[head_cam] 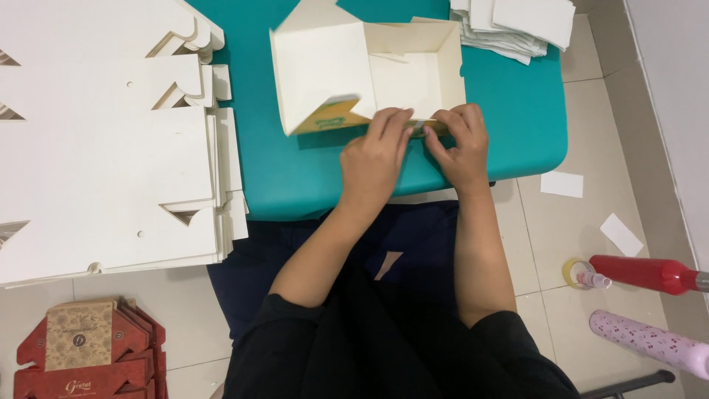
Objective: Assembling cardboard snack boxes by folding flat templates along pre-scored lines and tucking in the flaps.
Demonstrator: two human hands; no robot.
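Nearest in the view, on the tiled floor at the lower left, a stack of flattened red cartons (85,355) is seen, and at the lower right a pink patterned bottle (650,343) lies beside a red bottle (646,273) and a roll of tape (572,272).

Farther on, both hands are set on the near wall of a half-formed cream cardboard box (365,74), which rests on the teal surface (310,177) at its middle, toward the far edge. The left hand (373,159) is laid flat over the wall's edge with its fingers (395,122) curled down; the right hand (461,144) is pinched closed on the same edge, its fingertips (439,133) just beside those of the left. The fold appears to be pressed along the near rim. It would be done well if the crease is held tight along its whole run, with the thumbs kept close together and the panel kept square to the base before any tab is seated.

The box is open upward, and its long axis runs left to right across the surface. A flap at the left is raised, its printed yellow-green outer side (332,120) showing at the near corner.

To the left, a tall pile of flat cream box blanks (111,162) overhangs the surface. At the far right, a smaller heap of white card pieces (517,26) is seen.
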